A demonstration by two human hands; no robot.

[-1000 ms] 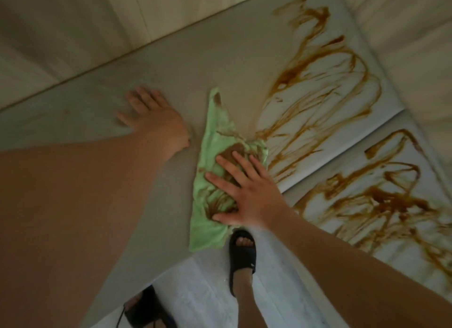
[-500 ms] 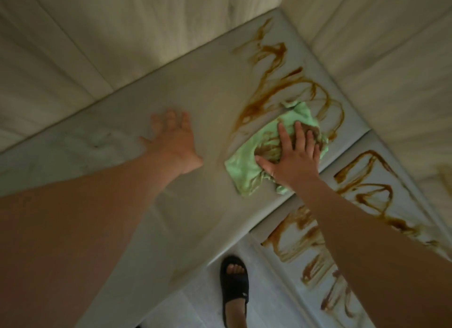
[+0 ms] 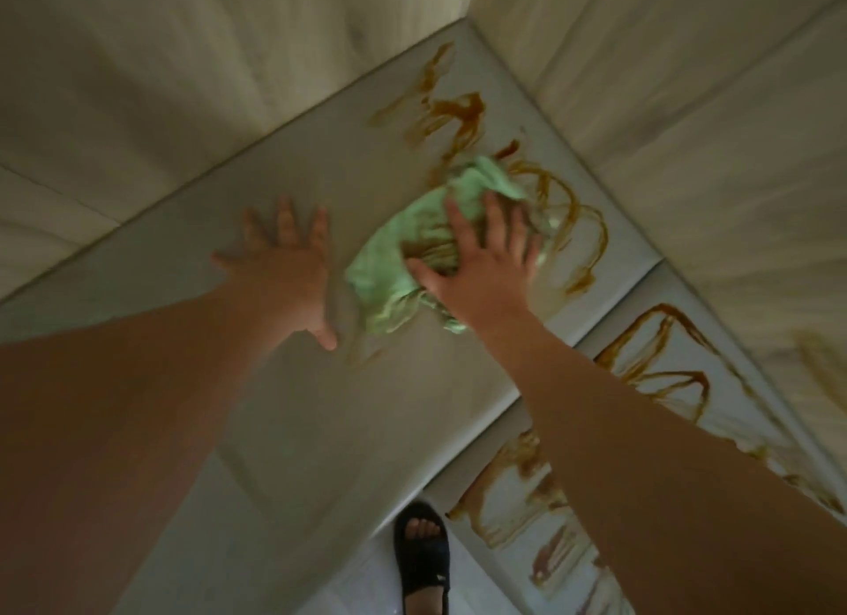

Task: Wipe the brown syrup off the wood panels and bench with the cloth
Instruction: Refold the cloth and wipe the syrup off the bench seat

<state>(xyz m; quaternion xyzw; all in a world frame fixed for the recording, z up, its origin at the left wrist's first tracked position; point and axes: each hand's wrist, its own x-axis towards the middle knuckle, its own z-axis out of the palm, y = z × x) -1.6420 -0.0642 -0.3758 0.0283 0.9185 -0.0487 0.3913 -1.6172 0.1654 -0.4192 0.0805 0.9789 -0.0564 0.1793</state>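
A crumpled light-green cloth [image 3: 398,266], stained brown, lies on the pale bench top [image 3: 284,413]. My right hand [image 3: 481,266] presses flat on the cloth with fingers spread. Brown syrup streaks [image 3: 458,115] loop across the bench beyond and right of the cloth, up to the corner. My left hand [image 3: 286,270] rests flat on the bench, fingers spread, just left of the cloth. A second bench section [image 3: 651,362] at the right carries more syrup trails [image 3: 660,376].
Pale wood wall panels [image 3: 183,87] rise behind the bench and on the right [image 3: 733,179], with a faint smear at the far right [image 3: 820,362]. My foot in a black sandal [image 3: 421,555] stands on the light floor below the bench edge.
My right hand has pushed the cloth away from me and to the right, up into the syrup near the corner. My left hand stays planted on the bench.
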